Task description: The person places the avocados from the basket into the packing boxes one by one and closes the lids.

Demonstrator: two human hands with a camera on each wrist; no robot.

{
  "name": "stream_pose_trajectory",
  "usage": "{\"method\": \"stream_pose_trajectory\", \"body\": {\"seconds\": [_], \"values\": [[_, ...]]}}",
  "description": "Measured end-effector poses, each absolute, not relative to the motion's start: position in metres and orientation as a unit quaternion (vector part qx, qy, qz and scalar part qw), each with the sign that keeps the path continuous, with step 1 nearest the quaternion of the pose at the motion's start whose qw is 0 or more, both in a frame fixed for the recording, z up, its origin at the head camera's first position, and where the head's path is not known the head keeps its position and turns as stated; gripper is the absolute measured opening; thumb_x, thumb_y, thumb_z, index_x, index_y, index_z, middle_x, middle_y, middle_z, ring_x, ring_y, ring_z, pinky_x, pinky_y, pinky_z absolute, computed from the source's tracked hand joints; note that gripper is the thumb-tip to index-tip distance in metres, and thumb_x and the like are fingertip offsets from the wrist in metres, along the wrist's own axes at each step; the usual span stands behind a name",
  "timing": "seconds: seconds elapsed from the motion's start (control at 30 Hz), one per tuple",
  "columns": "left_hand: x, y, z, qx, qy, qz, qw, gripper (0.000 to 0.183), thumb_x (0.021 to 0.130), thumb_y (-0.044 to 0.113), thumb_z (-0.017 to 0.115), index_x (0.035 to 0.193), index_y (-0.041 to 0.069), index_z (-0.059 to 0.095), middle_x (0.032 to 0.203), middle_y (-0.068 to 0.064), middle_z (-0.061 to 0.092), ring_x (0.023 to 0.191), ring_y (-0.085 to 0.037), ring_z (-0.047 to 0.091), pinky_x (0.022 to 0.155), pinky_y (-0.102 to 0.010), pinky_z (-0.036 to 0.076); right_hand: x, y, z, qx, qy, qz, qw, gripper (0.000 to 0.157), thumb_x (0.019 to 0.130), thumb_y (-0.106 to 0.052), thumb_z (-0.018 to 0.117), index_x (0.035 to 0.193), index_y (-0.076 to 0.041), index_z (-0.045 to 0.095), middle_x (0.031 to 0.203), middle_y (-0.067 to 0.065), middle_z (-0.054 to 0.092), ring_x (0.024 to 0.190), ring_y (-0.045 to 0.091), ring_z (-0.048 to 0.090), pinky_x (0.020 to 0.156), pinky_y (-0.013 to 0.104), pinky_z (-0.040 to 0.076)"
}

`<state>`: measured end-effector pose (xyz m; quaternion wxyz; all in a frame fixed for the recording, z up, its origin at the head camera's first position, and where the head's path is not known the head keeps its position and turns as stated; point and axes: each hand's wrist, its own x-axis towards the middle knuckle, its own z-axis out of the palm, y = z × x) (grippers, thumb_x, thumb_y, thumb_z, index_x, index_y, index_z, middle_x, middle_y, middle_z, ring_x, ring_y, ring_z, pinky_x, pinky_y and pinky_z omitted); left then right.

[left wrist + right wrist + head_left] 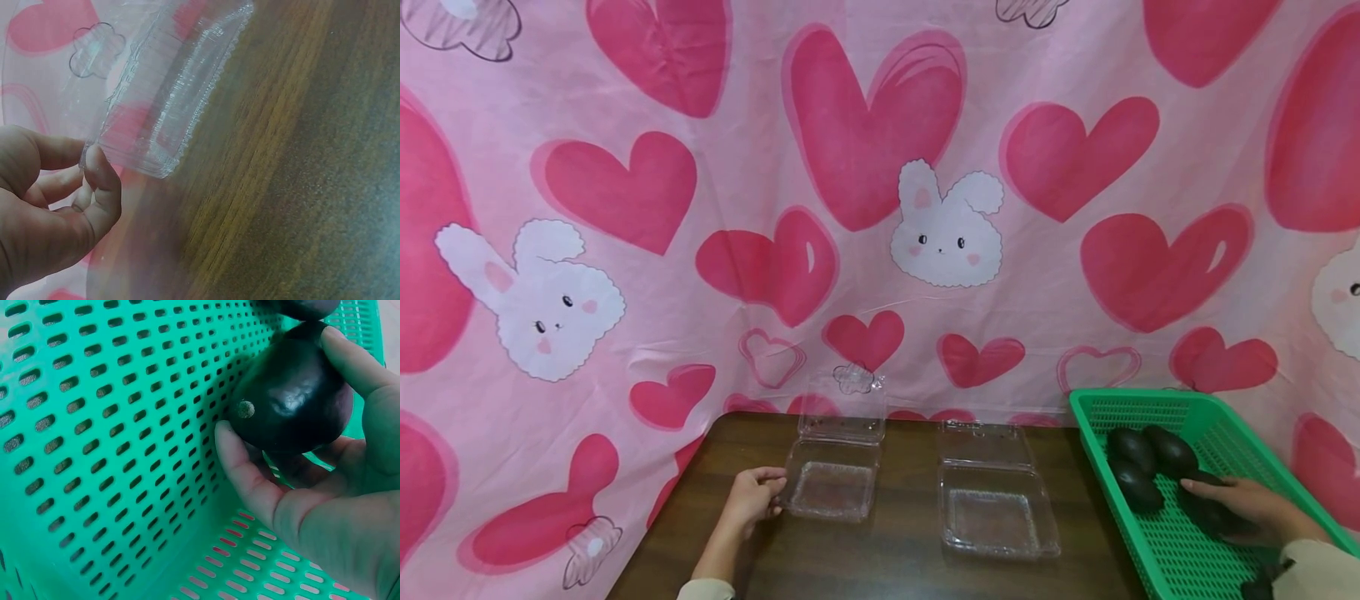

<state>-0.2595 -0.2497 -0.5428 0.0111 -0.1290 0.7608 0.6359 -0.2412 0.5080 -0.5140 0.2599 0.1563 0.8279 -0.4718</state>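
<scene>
In the head view, my left hand (756, 498) is at the left edge of a clear plastic clamshell container (831, 510), whose lid stands open at the back. The left wrist view shows thumb and fingertips pinching the rim of this container (164, 164) at a corner. My right hand (1262, 510) reaches into a green basket (1138, 546) and grips a dark eggplant (1213, 515). Up close, the eggplant (284, 394) is glossy, with a pale round scar on its end; thumb and fingers curl round it. Several more eggplants (1131, 450) lie beyond it.
A second clear clamshell container (992, 546) with its lid folded back sits between the first one and the basket. Everything stands on a brown wooden table (910, 567). Behind hangs a pink cloth (865, 292) with hearts and rabbits.
</scene>
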Motion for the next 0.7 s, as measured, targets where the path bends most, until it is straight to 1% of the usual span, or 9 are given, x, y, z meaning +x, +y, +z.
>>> {"method": "stream_pose_trajectory", "body": {"seconds": [0.07, 0.13, 0.23, 0.3, 0.4, 0.5, 0.63, 0.7], "values": [[-0.259, -0.25, -0.542, -0.127, 0.76, 0.637, 0.012, 0.027, 0.1, -0.003, 0.058, 0.121, -0.018, 0.061, 0.08, -0.009, 0.057, 0.061, -0.016, 0.053, 0.052, -0.025, 0.053, -0.242, 0.509, -0.514, 0.156, 0.828, -0.471, 0.261, 0.12, 0.101, -0.058, 0.054, 0.141, 0.032, -0.016, 0.14, 0.056, 0.007, 0.125, 0.062, 0.038, 0.089, 0.048, 0.061], [-0.259, -0.249, -0.542, -0.126, 0.757, 0.641, 0.013, 0.026, 0.1, -0.003, 0.058, 0.121, -0.018, 0.061, 0.079, -0.009, 0.057, 0.061, -0.016, 0.053, 0.053, -0.025, 0.053, -0.243, 0.51, -0.515, 0.154, 0.828, -0.472, 0.262, 0.118, 0.101, -0.059, 0.053, 0.142, 0.033, -0.011, 0.138, 0.057, 0.014, 0.119, 0.057, 0.048, 0.089, 0.048, 0.061], [-0.259, -0.249, -0.542, -0.126, 0.753, 0.645, 0.014, 0.026, 0.1, -0.003, 0.057, 0.121, -0.018, 0.061, 0.08, -0.009, 0.058, 0.06, -0.016, 0.053, 0.054, -0.026, 0.054, -0.243, 0.512, -0.516, 0.151, 0.825, -0.477, 0.261, 0.117, 0.102, -0.058, 0.052, 0.142, 0.033, -0.009, 0.138, 0.057, 0.019, 0.114, 0.048, 0.056, 0.089, 0.047, 0.061], [-0.259, -0.25, -0.542, -0.128, 0.752, 0.647, 0.015, 0.026, 0.1, -0.003, 0.057, 0.121, -0.018, 0.061, 0.082, -0.01, 0.059, 0.061, -0.016, 0.054, 0.054, -0.026, 0.055, -0.243, 0.513, -0.516, 0.149, 0.825, -0.48, 0.26, 0.117, 0.102, -0.059, 0.051, 0.142, 0.033, -0.01, 0.139, 0.057, 0.017, 0.113, 0.046, 0.057, 0.089, 0.046, 0.061], [-0.259, -0.251, -0.543, -0.13, 0.75, 0.648, 0.016, 0.026, 0.101, -0.003, 0.056, 0.122, -0.018, 0.061, 0.086, -0.012, 0.059, 0.062, -0.017, 0.055, 0.055, -0.028, 0.056, -0.243, 0.513, -0.514, 0.151, 0.826, -0.477, 0.259, 0.119, 0.102, -0.06, 0.05, 0.141, 0.032, -0.014, 0.14, 0.058, 0.012, 0.114, 0.047, 0.056, 0.089, 0.045, 0.062], [-0.259, -0.251, -0.544, -0.131, 0.748, 0.651, 0.016, 0.026, 0.102, -0.002, 0.055, 0.122, -0.018, 0.06, 0.087, -0.013, 0.059, 0.064, -0.018, 0.056, 0.057, -0.03, 0.058, -0.243, 0.512, -0.51, 0.152, 0.825, -0.479, 0.259, 0.12, 0.102, -0.061, 0.049, 0.141, 0.031, -0.016, 0.139, 0.058, 0.011, 0.111, 0.044, 0.057, 0.088, 0.044, 0.062], [-0.259, -0.25, -0.544, -0.132, 0.746, 0.653, 0.016, 0.026, 0.102, -0.002, 0.054, 0.122, -0.018, 0.06, 0.086, -0.013, 0.058, 0.065, -0.02, 0.056, 0.059, -0.032, 0.06, -0.244, 0.509, -0.504, 0.15, 0.824, -0.484, 0.252, 0.117, 0.102, -0.061, 0.049, 0.144, 0.031, -0.009, 0.134, 0.053, 0.028, 0.102, 0.03, 0.061, 0.087, 0.043, 0.062], [-0.258, -0.25, -0.544, -0.132, 0.745, 0.654, 0.015, 0.026, 0.102, -0.002, 0.054, 0.122, -0.018, 0.06, 0.086, -0.013, 0.058, 0.065, -0.02, 0.056, 0.059, -0.032, 0.06, -0.245, 0.507, -0.501, 0.149, 0.826, -0.483, 0.249, 0.116, 0.102, -0.061, 0.049, 0.144, 0.031, -0.007, 0.131, 0.051, 0.035, 0.1, 0.027, 0.061, 0.086, 0.044, 0.063]]}}
